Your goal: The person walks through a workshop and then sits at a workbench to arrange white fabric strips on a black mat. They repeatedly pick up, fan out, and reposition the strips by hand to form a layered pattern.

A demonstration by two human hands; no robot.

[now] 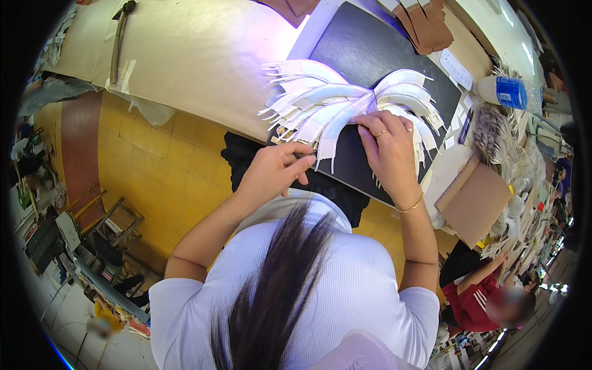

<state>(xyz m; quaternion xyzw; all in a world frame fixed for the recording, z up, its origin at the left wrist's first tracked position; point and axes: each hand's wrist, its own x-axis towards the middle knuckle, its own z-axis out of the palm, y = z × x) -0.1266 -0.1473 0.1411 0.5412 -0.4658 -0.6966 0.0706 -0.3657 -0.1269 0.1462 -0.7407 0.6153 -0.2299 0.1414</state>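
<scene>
The left hand pinches the tip of one thin white curved strip at the near edge of the black mat. The right hand, fingers flat and open, presses the fanned pile of white strips. They look light, floppy and easily creased; best taken near an end.
</scene>
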